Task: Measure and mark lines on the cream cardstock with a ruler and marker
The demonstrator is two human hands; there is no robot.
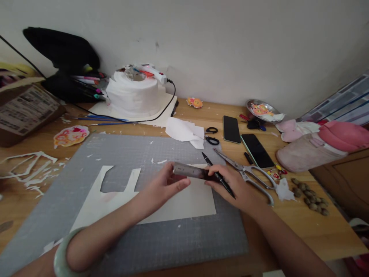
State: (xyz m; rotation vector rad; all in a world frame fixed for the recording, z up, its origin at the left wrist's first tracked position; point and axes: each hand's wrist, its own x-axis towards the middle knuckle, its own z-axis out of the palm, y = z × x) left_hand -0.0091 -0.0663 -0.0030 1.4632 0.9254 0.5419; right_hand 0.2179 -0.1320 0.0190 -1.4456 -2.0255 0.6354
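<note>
Slab, flat and grey (pixel 187 170), was held between both hands above the mat, seen edge-on, its kind unclear. Clock centred on it, twelve toward the wall. Left hand (pixel 164 186): grip closed on the nine-o'clock end, thumb stretched out below. Green bangle (pixel 61 256) circled that arm at eight. Right hand (pixel 230 184): grip closed round a black pen (pixel 219 176), fingers also at the slab's three-o'clock end. Pen slanted, ends toward ten-thirty and four-thirty.

Beneath the hands, a white sheet (pixel 173 209) lay on a grey mat (pixel 201 242); large notch in the sheet at nine. Could not tell whether slab touched sheet.

Elsewhere on the counter (pixel 331 238): loose paper (pixel 184 130) at twelve; black scissor handles (pixel 212 141) at one; black phone (pixel 231 129) at two, near a metal bowl (pixel 250 105) holding coloured cutouts (pixel 259 109); big metal scissors (pixel 245 169) at three, lying open. White roll (pixel 132 98) stood at ten-thirty, glue gun (pixel 155 74) on top.
</note>
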